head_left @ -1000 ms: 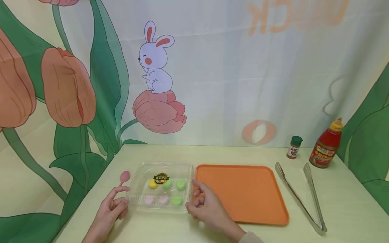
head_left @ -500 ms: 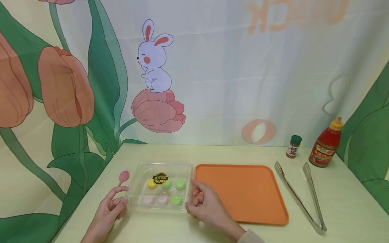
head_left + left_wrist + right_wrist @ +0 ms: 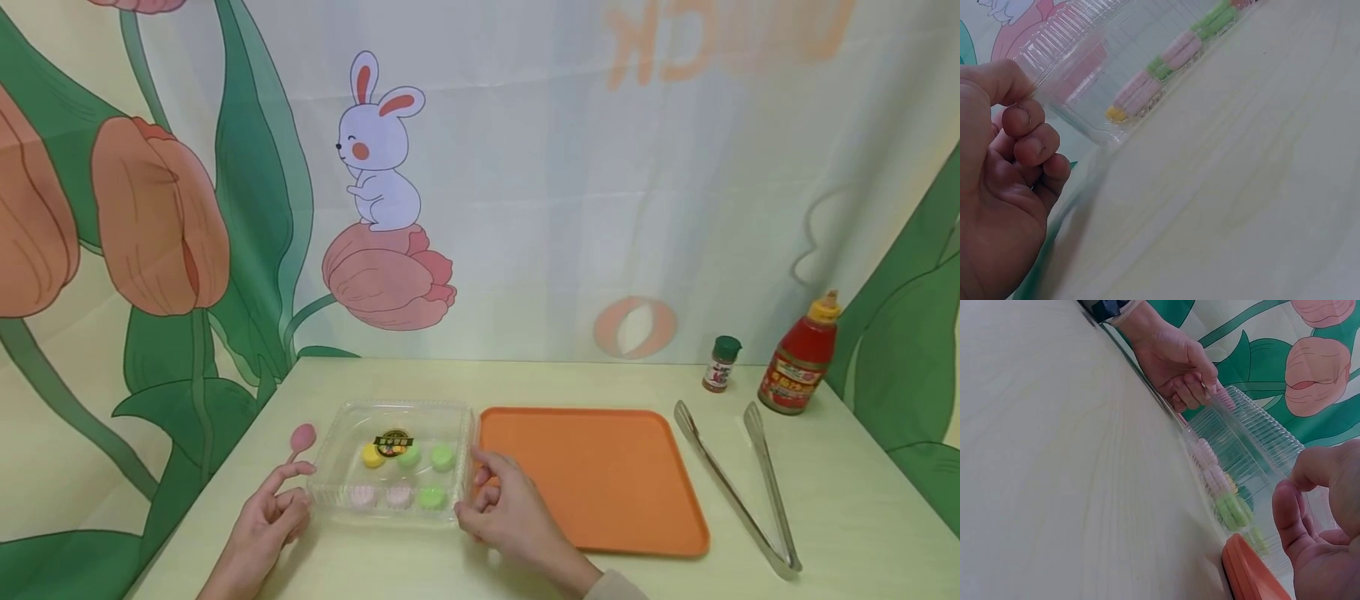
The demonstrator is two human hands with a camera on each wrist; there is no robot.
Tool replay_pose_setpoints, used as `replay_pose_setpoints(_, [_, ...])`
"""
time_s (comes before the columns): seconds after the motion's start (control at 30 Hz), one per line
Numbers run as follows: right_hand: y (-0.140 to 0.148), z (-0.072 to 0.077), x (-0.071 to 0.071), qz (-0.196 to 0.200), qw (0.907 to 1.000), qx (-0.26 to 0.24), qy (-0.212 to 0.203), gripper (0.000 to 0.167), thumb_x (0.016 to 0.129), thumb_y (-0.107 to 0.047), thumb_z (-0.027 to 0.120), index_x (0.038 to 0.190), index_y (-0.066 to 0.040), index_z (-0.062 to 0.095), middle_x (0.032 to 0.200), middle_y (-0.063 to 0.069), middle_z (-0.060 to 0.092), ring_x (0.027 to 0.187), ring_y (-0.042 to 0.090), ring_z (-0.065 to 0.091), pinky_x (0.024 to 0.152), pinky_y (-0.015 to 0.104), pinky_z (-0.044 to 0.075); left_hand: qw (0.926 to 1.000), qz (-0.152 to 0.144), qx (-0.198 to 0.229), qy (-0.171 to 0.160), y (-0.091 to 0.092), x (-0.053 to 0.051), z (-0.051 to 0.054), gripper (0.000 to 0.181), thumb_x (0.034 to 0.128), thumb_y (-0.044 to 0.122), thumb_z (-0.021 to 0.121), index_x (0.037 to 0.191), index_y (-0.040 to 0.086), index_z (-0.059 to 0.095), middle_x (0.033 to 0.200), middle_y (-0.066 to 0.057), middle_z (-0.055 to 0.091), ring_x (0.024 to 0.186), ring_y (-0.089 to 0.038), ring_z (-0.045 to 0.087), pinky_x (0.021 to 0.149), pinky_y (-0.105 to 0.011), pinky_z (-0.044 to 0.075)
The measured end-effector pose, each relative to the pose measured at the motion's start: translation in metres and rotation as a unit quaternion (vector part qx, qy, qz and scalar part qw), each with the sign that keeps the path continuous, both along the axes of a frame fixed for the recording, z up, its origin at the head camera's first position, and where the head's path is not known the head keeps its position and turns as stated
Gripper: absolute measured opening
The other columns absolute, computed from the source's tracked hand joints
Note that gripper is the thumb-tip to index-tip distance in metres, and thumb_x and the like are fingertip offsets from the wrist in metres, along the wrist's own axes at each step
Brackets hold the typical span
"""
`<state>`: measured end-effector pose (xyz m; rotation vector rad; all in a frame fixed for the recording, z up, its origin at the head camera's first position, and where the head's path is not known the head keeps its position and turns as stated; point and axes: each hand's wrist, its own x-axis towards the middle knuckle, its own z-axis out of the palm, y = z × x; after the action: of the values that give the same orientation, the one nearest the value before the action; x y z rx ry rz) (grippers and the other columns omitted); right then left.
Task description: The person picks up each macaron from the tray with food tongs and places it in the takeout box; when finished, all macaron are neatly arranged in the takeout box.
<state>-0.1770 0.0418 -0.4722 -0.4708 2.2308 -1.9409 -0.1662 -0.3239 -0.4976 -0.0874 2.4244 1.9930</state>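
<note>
A clear plastic clamshell box (image 3: 341,446) with a dark label on its lid sits on the table, its lid down. Several macarons show inside: yellow (image 3: 372,455), green (image 3: 442,457) and pink (image 3: 399,497). At the box's left front corner, my left hand (image 3: 264,527) grips the rim, index finger bent against it and the other fingers curled. On the opposite side my right hand (image 3: 513,512) pinches the rim between thumb and fingers. The right wrist view shows both hands on the box (image 3: 1260,440). In the left wrist view the macarons (image 3: 1138,92) show through the box's side.
An orange tray (image 3: 592,475) lies just right of the box, partly behind my right hand. Metal tongs (image 3: 776,500) lie spread beyond it. A green-capped shaker (image 3: 717,372) and a red sauce bottle (image 3: 798,362) stand at the back right. A pink spoon (image 3: 302,437) lies at left.
Both hands keep their places on the box. The head view has shifted very slightly; nothing else has visibly moved.
</note>
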Motion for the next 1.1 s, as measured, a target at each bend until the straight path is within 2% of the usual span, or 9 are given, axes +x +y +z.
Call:
replay_pose_setpoints(0.3, [0.001,0.0,0.001,-0.009,0.9999,0.013,0.003,0.083,0.09,0.0,0.081,0.164,0.006,0.043,0.113,0.007,0.055,0.069,0.006,0.061,0.059,0.021,0.057,1.0,0.005,0.004,-0.004,0.003,-0.002,-0.002,0.034,0.116,0.011,0.056,0.149,0.011,0.049,0.074,-0.002,0.047,0.068,-0.017,0.049,0.065,-0.03,0.043])
replay_pose_setpoints(0.53, [0.003,0.002,0.004,-0.018,0.9998,0.012,-0.007,0.082,0.09,-0.003,0.084,0.163,0.001,0.045,0.113,0.009,0.058,0.068,0.009,0.064,0.059,0.021,0.057,0.999,-0.013,0.024,0.035,0.004,-0.002,-0.002,0.028,0.1167,0.01,0.053,0.145,0.006,0.049,0.071,-0.007,0.045,0.067,-0.02,0.05,0.065,-0.031,0.046])
replay_pose_setpoints(0.67, [0.005,0.005,0.005,-0.02,0.9994,0.027,-0.005,0.083,0.091,-0.008,0.087,0.163,-0.001,0.046,0.12,0.012,0.057,0.07,0.012,0.064,0.058,0.022,0.056,0.9982,-0.028,0.032,0.042,0.002,-0.002,-0.002,0.028,0.1162,0.01,0.054,0.144,0.008,0.05,0.072,-0.005,0.049,0.068,-0.021,0.052,0.065,-0.031,0.046])
replay_pose_setpoints(0.77, [0.008,0.007,0.006,-0.033,0.9977,0.059,0.002,0.085,0.092,-0.018,0.089,0.164,-0.005,0.045,0.128,0.015,0.053,0.076,0.013,0.063,0.059,0.023,0.055,0.9979,-0.037,0.019,0.05,-0.001,-0.002,-0.003,0.03,0.1161,0.01,0.055,0.145,0.008,0.049,0.071,-0.007,0.048,0.065,-0.024,0.051,0.063,-0.032,0.045])
replay_pose_setpoints(0.87, [0.011,0.01,0.006,-0.047,0.9945,0.093,0.014,0.084,0.096,-0.03,0.088,0.165,-0.009,0.045,0.136,0.018,0.048,0.082,0.016,0.06,0.061,0.025,0.054,0.9975,-0.035,-0.02,0.058,-0.006,-0.001,-0.002,0.033,0.1164,0.013,0.057,0.148,0.01,0.048,0.068,-0.009,0.046,0.061,-0.025,0.049,0.06,-0.034,0.044])
replay_pose_setpoints(1.0, [0.024,0.016,0.005,-0.07,0.9899,0.117,0.04,0.077,0.101,-0.036,0.083,0.165,-0.016,0.046,0.142,0.02,0.045,0.084,0.018,0.057,0.063,0.027,0.051,0.9928,-0.016,-0.067,0.098,-0.013,0.003,0.001,0.036,0.115,0.011,0.06,0.149,0.01,0.05,0.066,-0.006,0.043,0.058,-0.023,0.046,0.055,-0.035,0.04])
replay_pose_setpoints(1.1, [0.041,0.02,0.003,-0.101,0.9817,0.147,0.067,0.075,0.101,-0.038,0.082,0.165,-0.023,0.046,0.145,0.016,0.043,0.091,0.02,0.059,0.063,0.029,0.052,0.9871,-0.008,-0.049,0.152,-0.015,0.007,0.007,0.036,0.1129,0.001,0.06,0.148,0.009,0.052,0.069,-0.004,0.044,0.06,-0.023,0.044,0.055,-0.039,0.036])
